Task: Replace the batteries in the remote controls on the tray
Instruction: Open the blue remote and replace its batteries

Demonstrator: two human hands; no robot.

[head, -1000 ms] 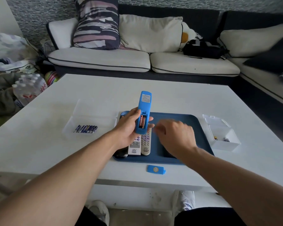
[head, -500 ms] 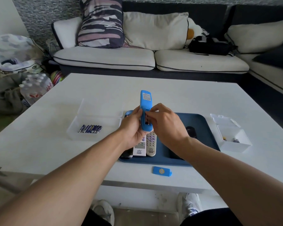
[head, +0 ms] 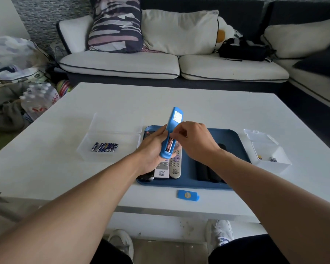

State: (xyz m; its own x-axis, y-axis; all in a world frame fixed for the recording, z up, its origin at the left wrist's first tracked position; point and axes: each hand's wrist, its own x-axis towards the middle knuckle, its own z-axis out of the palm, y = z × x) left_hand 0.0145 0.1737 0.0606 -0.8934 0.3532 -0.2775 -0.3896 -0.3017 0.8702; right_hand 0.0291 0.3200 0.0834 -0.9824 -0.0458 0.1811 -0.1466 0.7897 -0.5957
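My left hand (head: pixel 152 149) grips a blue remote (head: pixel 172 128) upright above the blue tray (head: pixel 234 138), its open battery bay facing me with a battery (head: pixel 169 145) showing inside. My right hand (head: pixel 194 143) has its fingertips curled at the upper end of that bay, on the battery. The blue battery cover (head: pixel 188 195) lies on the table in front of the tray. On the tray lie two light remotes (head: pixel 169 167) and dark remotes (head: pixel 208 172), partly hidden by my arms.
A clear box with several blue batteries (head: pixel 104 147) sits left of the tray. A small white box (head: pixel 269 155) with a few batteries stands at the right. The white table (head: pixel 179 100) ends near me; a sofa (head: pixel 160 61) lies beyond.
My right hand came from beside the remote up to its battery bay. The remote has tilted a little to the right.
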